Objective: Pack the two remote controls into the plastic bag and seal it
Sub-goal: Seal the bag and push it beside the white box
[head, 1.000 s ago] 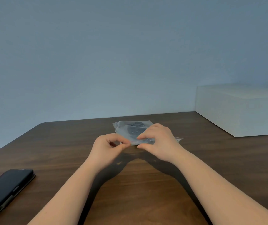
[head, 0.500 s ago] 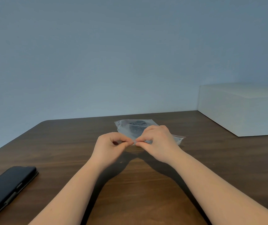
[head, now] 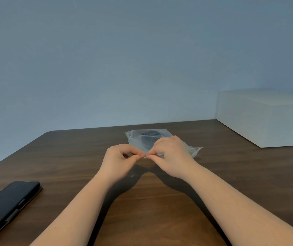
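A clear plastic bag (head: 140, 139) lies on the brown wooden table (head: 81, 157) just beyond my hands. Dark shapes of a remote control (head: 150, 137) show through the plastic; I cannot tell whether one or two are inside. My left hand (head: 120, 157) pinches the bag's near edge between thumb and forefinger. My right hand (head: 170, 153) pinches the same edge right beside it, the fingertips of both hands almost touching. The right hand covers the middle of the bag.
A black phone in a case (head: 7, 206) lies at the table's near left edge. A white box (head: 266, 118) stands at the back right against the grey-blue wall. The table's rounded left corner is at the back left.
My right hand's pinch has slid left along the bag's near edge until it meets my left hand's fingertips. The bag has stayed in place.
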### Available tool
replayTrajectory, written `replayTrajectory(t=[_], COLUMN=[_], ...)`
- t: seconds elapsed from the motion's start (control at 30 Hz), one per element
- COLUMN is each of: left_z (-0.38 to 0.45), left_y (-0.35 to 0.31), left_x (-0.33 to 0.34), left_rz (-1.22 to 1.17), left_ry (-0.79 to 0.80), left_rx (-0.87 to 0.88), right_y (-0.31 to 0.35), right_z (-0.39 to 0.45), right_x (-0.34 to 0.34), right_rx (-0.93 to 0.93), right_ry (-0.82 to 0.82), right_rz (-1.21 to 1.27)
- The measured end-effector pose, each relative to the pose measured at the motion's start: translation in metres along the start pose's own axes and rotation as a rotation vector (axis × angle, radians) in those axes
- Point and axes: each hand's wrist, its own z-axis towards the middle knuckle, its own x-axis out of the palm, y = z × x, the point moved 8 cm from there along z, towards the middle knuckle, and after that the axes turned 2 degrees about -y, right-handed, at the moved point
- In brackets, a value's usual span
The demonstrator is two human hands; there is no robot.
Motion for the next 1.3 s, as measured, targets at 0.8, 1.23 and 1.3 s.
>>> replayTrajectory(t=[0.8,1.23,1.3], left_z=[-0.002,-0.011,-0.011], left_y=[0.015,0.033,0.03], left_x=[-0.013,-0.02,-0.017], left_rz=[-0.045,-0.101,-0.093], left_ry=[-0.044,-0.061,-0.03], left_rx=[-0.196,-0.304,-0.297], right_y=[-0.021,-0.085,-0.091], right_z=[-0.025,-0.056,-0.058], right_x=[-0.017,-0.032,-0.036], right_rx=[-0.065,0.236,0.293], right_ry=[-0.04,0.05,0.05], right_rz=[-0.305,-0.375,-0.343])
